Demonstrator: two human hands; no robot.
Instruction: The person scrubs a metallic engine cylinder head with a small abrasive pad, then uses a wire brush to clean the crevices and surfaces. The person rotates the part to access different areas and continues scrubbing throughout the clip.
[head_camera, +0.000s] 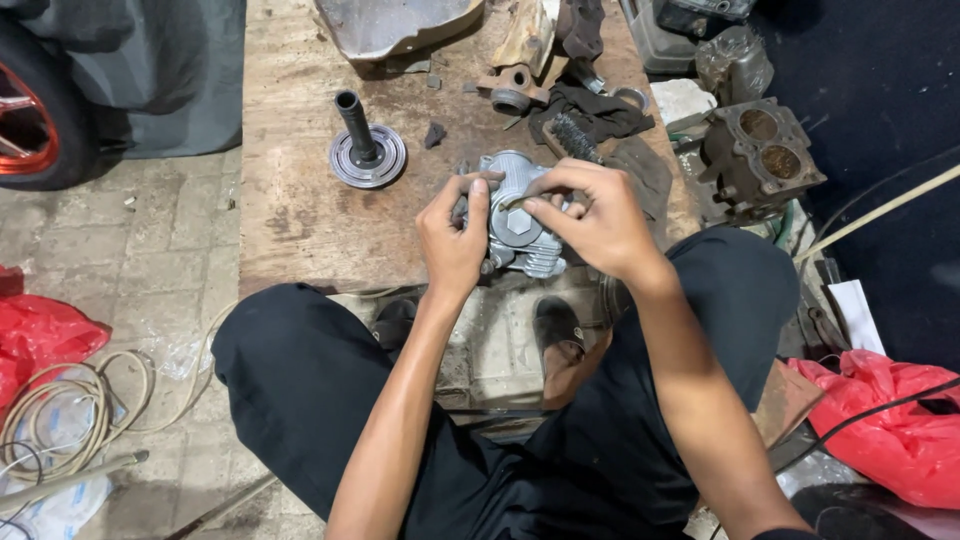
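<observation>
Fingertips of the right hand (590, 215) pinch a small, thin part over the top of a silver finned engine casting (520, 225); what that part is cannot be made out. The left hand (455, 235) curls around the casting's left side, thumb and fingers closed on it, steadying it. The casting sits at the near edge of a worn wooden board (300, 150), partly hidden by both hands. Both forearms reach forward from bent knees in black trousers (300, 370). Further out on the board stand a round metal disc with an upright shaft (365, 150), a wire brush (575, 138) and dark rags (600, 112). A grimy two-bore cylinder block (760, 155) lies to the right. Red plastic bags (880, 430) are cut off at both edges
</observation>
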